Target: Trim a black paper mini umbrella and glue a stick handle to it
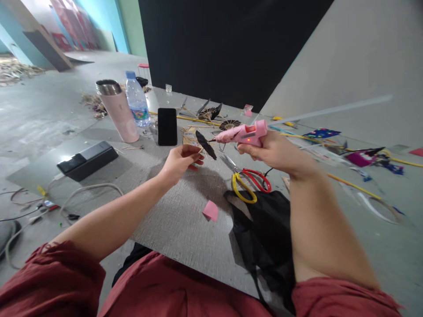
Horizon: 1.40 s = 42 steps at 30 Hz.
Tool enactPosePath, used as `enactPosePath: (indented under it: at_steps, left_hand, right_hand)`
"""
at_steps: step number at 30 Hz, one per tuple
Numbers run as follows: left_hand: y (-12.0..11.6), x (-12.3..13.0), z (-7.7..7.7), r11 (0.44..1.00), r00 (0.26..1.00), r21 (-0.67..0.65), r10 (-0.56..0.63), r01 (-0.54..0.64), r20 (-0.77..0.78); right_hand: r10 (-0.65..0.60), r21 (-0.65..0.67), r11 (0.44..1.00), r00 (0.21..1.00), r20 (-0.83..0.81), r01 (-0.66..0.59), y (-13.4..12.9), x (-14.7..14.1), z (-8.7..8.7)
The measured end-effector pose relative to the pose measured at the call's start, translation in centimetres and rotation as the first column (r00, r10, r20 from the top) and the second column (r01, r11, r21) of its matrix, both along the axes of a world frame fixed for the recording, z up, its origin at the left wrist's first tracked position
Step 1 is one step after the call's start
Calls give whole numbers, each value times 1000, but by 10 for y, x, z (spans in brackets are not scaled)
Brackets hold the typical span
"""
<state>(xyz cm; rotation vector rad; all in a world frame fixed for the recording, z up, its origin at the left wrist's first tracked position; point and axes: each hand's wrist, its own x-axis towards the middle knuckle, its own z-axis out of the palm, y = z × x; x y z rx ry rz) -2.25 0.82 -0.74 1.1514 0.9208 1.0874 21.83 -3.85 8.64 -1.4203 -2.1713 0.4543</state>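
Note:
My right hand (274,149) grips a pink hot glue gun (243,133), its small orange light lit and a clear glue stick (343,107) trailing from its back. Its nozzle points left, at or close against a small black fan-shaped piece (205,145). My left hand (183,163) pinches this piece by what looks like a thin wooden stick at its lower left; the fingers partly hide it. Below the glue gun lie scissors (243,174) with one yellow and one red handle. Black fabric (267,229) lies under the handles, near a pink paper scrap (210,211).
On the left stand a pink tumbler (117,112), a water bottle (137,101) and a dark box-shaped device (87,159) with cables. A black phone (167,127) is behind my left hand. Black fan-like pieces (230,125) and sticks lie farther back. Mixed craft scraps (360,157) spread rightward.

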Motion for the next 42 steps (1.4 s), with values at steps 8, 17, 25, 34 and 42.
enactPosePath:
  at_steps: [8,17,25,34,42]
  left_hand:
    - [1,0,1,1000,1000,9,6,-6,22]
    - [1,0,-1,1000,1000,16,16,-17,7]
    - [1,0,0,999,1000,32,29,-29,-8]
    - [1,0,4,1000,999,17,25,-24,-28]
    - [1,1,3,999,999,14,31,-30,-22]
  right_hand:
    - [22,0,1000,999,-28,-22,2,2,-2]
    - [176,-54,982,981,-78,-181,1,-4,5]
    - [187,-71,978,975,-122,-197,2,-2,2]
    - [186,-77,977,974,-131,-197,3,-1,2]
    - [183,-60,979,972,-145,-193,3,-1,0]
